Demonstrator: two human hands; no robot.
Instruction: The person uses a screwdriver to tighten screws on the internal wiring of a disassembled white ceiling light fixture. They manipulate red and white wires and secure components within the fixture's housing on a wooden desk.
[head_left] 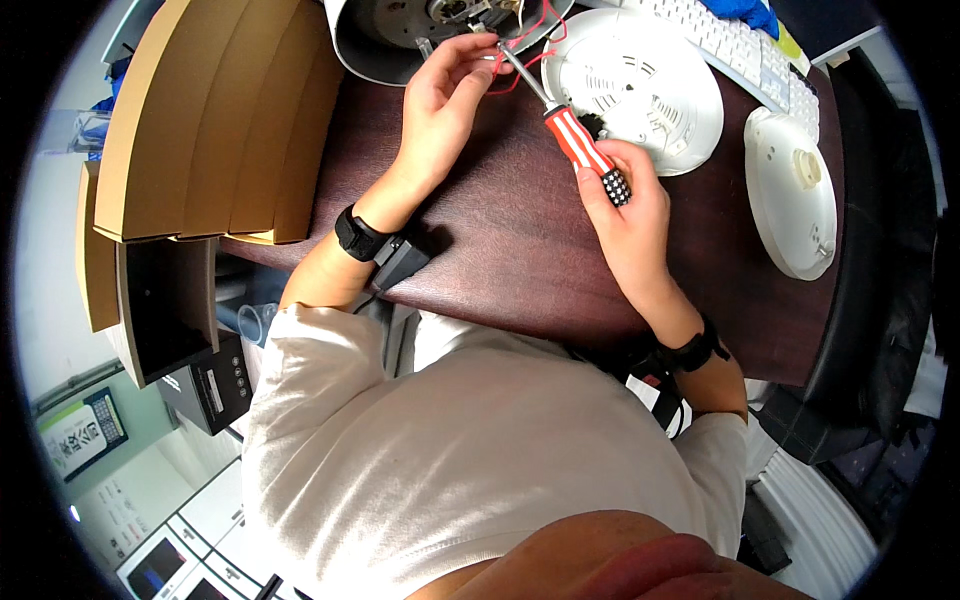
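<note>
My right hand [632, 215] grips a screwdriver [572, 135] by its red-and-white striped handle, which has a dark, white-starred end. Its metal shaft slants up and left to the fingertips of my left hand [443, 105]. Those fingers are pinched together beside red wires [508, 88]; what lies between them is too small to tell. Just beyond is a round metal appliance housing [375, 38], its open underside showing electrical parts and wires. A white round plastic base cover [690, 105] with vent slots lies right of the screwdriver, partly behind it.
Brown cardboard boxes [215, 120] stand at the left of the dark wooden table [500, 235]. A white keyboard [720, 40] lies at the back right, near blue material [745, 12]. A white oval plastic cover [790, 195] rests by the right edge. A black chair [880, 270] stands beyond.
</note>
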